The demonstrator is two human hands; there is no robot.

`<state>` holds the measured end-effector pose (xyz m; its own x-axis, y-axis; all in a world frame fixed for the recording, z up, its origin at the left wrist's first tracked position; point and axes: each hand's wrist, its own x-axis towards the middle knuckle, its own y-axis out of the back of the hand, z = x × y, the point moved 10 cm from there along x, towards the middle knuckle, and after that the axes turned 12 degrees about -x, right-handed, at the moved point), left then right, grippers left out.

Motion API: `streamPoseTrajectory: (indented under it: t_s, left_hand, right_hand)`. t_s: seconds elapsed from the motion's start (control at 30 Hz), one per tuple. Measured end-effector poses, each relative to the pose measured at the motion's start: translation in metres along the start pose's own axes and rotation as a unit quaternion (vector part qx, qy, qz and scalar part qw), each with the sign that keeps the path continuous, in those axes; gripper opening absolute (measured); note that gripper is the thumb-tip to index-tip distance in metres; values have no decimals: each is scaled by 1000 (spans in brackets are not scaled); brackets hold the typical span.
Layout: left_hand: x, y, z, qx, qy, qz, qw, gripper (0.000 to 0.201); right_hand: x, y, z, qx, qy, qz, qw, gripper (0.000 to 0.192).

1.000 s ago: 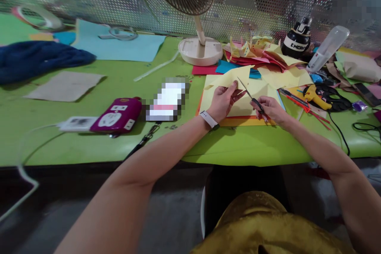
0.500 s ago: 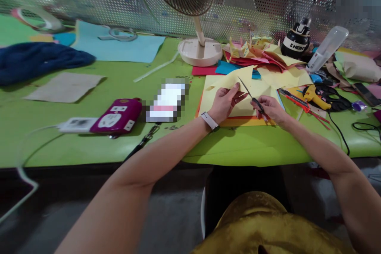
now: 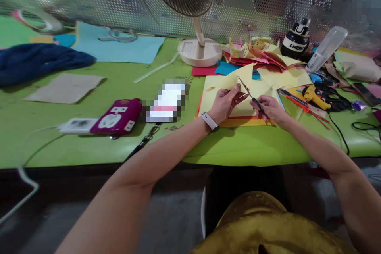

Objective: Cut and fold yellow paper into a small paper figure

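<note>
my left hand [image 3: 225, 101] pinching the yellow paper [image 3: 235, 81] by its near edge, right hand [image 3: 269, 108] clamped on the scissors [image 3: 251, 96], blades up against the paper just right of my left fingers [image 3: 236, 87], glue gun [image 3: 314, 96] off to the right

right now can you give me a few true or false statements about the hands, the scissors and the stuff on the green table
1. The right hand holds the scissors. True.
2. The left hand pinches a blue sheet. False: it holds a pale yellow paper.
3. A white watch sits on the left wrist. True.
4. The fan stands at the near edge of the table. False: it stands at the far side, by the perforated screen.
5. A purple power strip lies to the left of the hands. True.
6. The yellow glue gun is in the left hand. False: it lies on the table, right of the right hand.
</note>
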<state>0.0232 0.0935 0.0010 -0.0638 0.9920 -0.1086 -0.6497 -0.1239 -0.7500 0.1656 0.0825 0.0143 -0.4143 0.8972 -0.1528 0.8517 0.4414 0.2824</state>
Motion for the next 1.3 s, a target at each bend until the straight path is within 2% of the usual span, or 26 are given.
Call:
streamPoseTrajectory:
  t_s: [0.33, 0.87, 1.3]
  left_hand:
    - [2, -1, -1, -3, 4, -20, 1000, 33]
    - [0, 0, -3, -7, 15, -11, 1000, 33]
    - [2, -2, -5, -20, 15, -40, 999, 38]
  right_hand:
    - [1, 1, 1, -12, 5, -4, 1000, 57]
    - [3, 2, 4, -10, 3, -3, 1000, 57]
    - [2, 3, 3, -1, -2, 4, 1000, 57]
